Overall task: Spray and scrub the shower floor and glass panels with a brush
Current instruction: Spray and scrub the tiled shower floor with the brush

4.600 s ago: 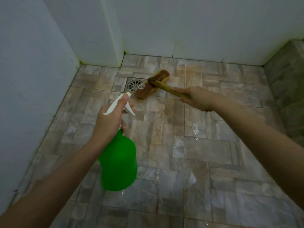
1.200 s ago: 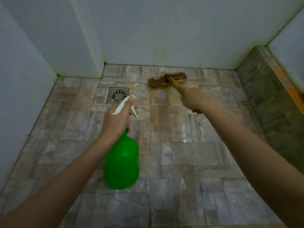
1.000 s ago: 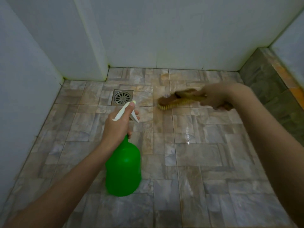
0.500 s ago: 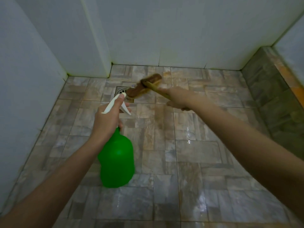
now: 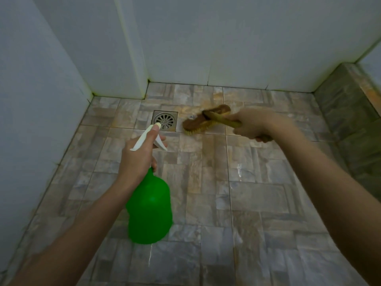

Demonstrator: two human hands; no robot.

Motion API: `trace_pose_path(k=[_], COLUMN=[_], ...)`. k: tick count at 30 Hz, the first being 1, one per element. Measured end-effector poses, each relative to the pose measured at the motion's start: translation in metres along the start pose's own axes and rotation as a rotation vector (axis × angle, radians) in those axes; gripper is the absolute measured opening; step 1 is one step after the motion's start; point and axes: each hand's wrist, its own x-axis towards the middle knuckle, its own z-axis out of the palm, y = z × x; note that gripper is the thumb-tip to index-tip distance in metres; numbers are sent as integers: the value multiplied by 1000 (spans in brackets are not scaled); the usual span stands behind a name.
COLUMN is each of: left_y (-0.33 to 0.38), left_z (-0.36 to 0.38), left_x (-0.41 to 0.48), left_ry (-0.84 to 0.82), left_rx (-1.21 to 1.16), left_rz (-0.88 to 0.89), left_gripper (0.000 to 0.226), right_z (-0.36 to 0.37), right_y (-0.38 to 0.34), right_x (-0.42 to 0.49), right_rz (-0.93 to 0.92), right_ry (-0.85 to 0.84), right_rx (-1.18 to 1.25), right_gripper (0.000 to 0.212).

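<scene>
Head view
Left hand: the neck of the green bottle (image 5: 149,211) is being gripped by the left hand (image 5: 137,159), with a finger lying on the white trigger. The bottle is being held above the floor (image 5: 257,203), its nozzle aimed towards the drain (image 5: 165,120).
Right hand: the brush (image 5: 203,120) is being clasped at its handle by the right hand (image 5: 250,125).
Brush: its bristles are being pressed onto the tiles just right of the drain, near the back wall (image 5: 226,38).
Floor: wet glints are being shown mid-floor, and rusty staining around the brush.
Progress: judged partway. Scrubbing is being done by the drain, while the nearer tiles and the glass panels, none identifiable here, are judged left.
</scene>
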Motion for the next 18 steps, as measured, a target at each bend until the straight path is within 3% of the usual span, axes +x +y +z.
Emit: trace_pose_path(k=[3,8,13,16,18], left_y=[3,8,6,5,4], left_z=[-1,3,4,0,-6], left_x=[3,8,11,11,11], left_ry=[-6,-8,-2,23,35], left_rx=[-19,-46,-68,-100,-112], left_rz=[3,25,8,-5,-12], left_gripper=[45,48,45,43,43], right_z=[10,8,-1,8,3], right_y=[13,6,-26,-44,-47], right_x=[-20,49,62,53,71], right_rz=[160,204,212,130,117], right_ry=[3,273,167,93,134], right_rx=[112,209,249,208,228], right_gripper=[54,77,63,74,79])
